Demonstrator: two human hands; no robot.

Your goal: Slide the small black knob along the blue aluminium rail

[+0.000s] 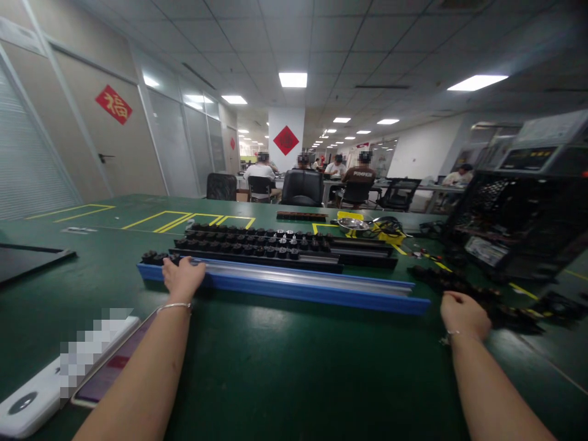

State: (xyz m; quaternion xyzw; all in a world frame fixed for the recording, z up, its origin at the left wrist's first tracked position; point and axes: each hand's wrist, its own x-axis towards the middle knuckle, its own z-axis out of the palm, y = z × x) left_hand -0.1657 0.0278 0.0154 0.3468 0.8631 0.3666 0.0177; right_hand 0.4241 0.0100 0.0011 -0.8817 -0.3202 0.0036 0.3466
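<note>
A long blue channel (303, 289) with a silvery inner track lies across the green table in front of me. My left hand (184, 278) is closed over its left part, fingers bent across the channel beside several small black knobbed parts (154, 256) seated at that end. My right hand (465, 313) is curled closed just beyond the channel's right end; whatever its fingers may hold is hidden. Near that hand spreads a pile of dark parts (509, 306), blurred. Behind the blue channel lie black channels (362, 262) carrying rows of black knobbed parts (248, 244).
A phone (114, 367) and a white device (27, 398) lie under and beside my left forearm. Farther back are a metal bowl (353, 224) and a dark strip (301, 215). An open computer case (500, 214) stands right. People sit at desks beyond.
</note>
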